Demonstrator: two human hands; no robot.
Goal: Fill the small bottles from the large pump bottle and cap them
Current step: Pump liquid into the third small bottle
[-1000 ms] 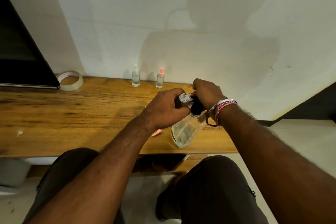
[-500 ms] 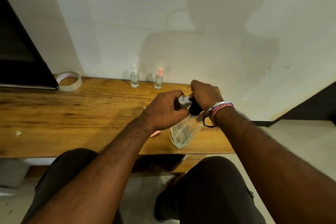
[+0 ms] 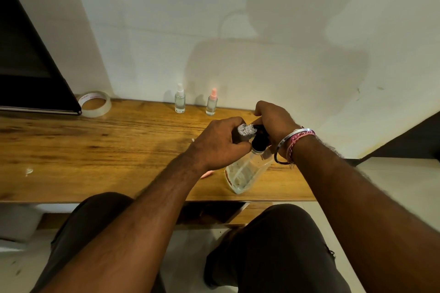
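Clear plastic, the large pump bottle [image 3: 247, 169] leans on the desk [image 3: 95, 150] near its front edge, long axis tilted from base up to the black pump head [image 3: 260, 139]. The right hand [image 3: 273, 123] curls its fingers over that head from behind. The left hand [image 3: 219, 147], just left of the pump, grips a small bottle [image 3: 245, 130] lying sideways, mouth apparently meeting the nozzle, though the fingers hide the join. Behind the pump bottle, two capped small bottles, white-topped [image 3: 179, 101] and pink-topped [image 3: 212, 102], stand at the wall. No label is readable.
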